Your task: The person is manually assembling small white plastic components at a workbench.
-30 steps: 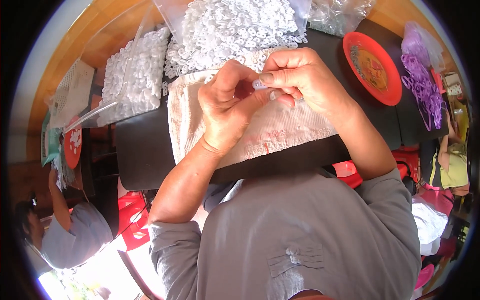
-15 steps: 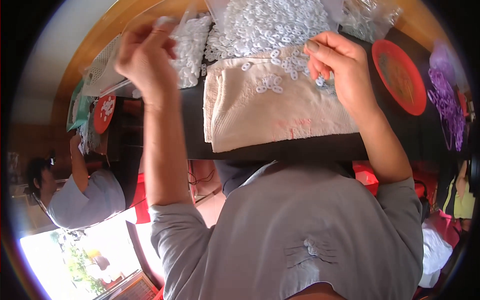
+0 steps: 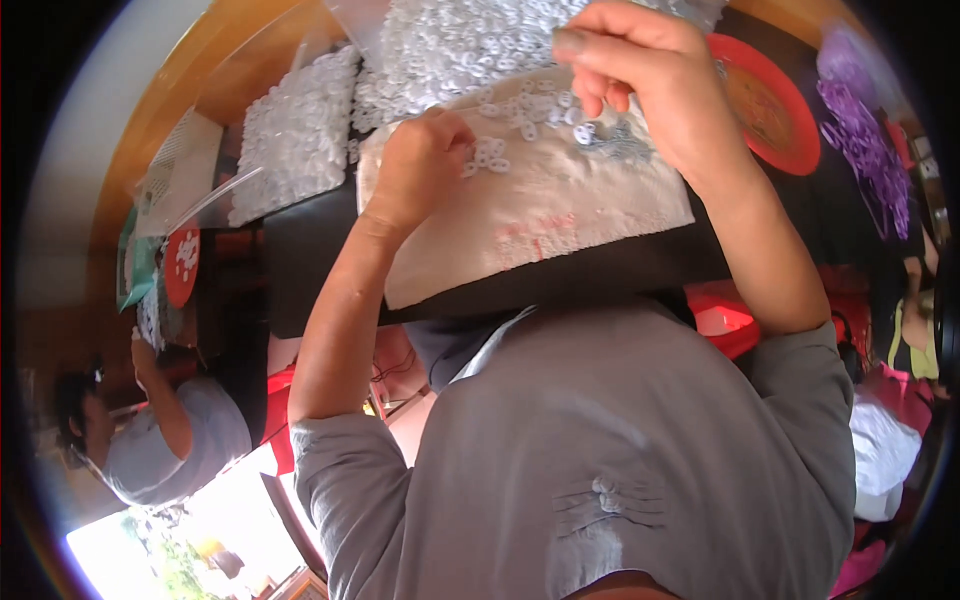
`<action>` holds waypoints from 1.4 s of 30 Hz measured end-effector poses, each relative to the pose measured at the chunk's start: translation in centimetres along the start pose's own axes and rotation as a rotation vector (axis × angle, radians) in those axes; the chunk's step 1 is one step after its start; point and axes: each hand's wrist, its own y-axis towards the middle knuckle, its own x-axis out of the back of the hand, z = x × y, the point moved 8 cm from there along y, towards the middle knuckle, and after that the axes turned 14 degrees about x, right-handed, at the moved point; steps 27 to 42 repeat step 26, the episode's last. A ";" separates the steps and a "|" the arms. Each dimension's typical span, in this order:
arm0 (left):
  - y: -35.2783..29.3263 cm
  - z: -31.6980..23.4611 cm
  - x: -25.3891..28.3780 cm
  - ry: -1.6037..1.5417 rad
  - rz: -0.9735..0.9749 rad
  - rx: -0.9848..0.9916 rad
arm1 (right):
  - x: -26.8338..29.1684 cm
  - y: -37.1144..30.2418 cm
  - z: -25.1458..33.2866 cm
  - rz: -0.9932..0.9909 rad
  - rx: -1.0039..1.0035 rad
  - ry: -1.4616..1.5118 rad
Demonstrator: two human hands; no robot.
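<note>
My left hand point(image 3: 418, 170) is above the left part of a folded beige towel point(image 3: 570, 200), fingers curled and pinched beside a small cluster of white oval two-hole pieces point(image 3: 490, 155). Whatever its fingertips hold is hidden. Over the towel's far right side is my right hand point(image 3: 645, 75), thumb and forefinger pinched together and the other fingers curled. I cannot make out anything in that pinch. Below it, a bunch of thin grey strands point(image 3: 625, 145) lies on the towel. More loose white pieces point(image 3: 530, 108) rest between the two hands.
A large heap of white pieces point(image 3: 450, 45) lies behind the towel, with a clear bag of them point(image 3: 295, 120) to its left. At right are a red oval plate point(image 3: 803, 135) and a purple bundle point(image 3: 868, 145). Another person point(image 3: 175, 430) works at far left near an orange-red plate point(image 3: 180, 290).
My left hand has come from the raised far left down to the towel, beside the white cluster. My right hand stays pinched over the towel's far right side. The whole view has shifted.
</note>
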 end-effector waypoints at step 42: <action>-1.6 -2.7 -2.3 -0.396 0.302 0.274 | -4.6 -6.6 -6.3 0.651 0.272 -1.044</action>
